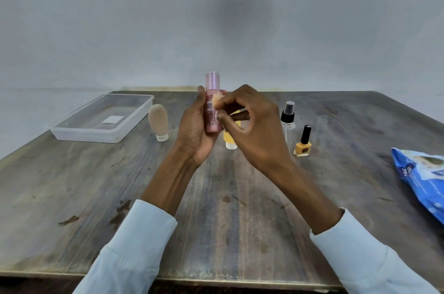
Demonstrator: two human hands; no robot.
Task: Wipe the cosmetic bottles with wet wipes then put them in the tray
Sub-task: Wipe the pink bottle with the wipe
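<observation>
Left hand (195, 130) holds upright pink bottle (212, 104), lilac cap on top

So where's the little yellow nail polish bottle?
The yellow nail polish bottle stands upright on the table's right side, just in front of the clear spray bottle and left of the blue wipes pack.

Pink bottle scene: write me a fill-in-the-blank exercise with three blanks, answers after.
1. The pink bottle is gripped by the ____ hand.
2. The clear tray holds ____ bottles.
3. The cap of the yellow nail polish is coloured ____.
Missing words: left; no; black.
</observation>
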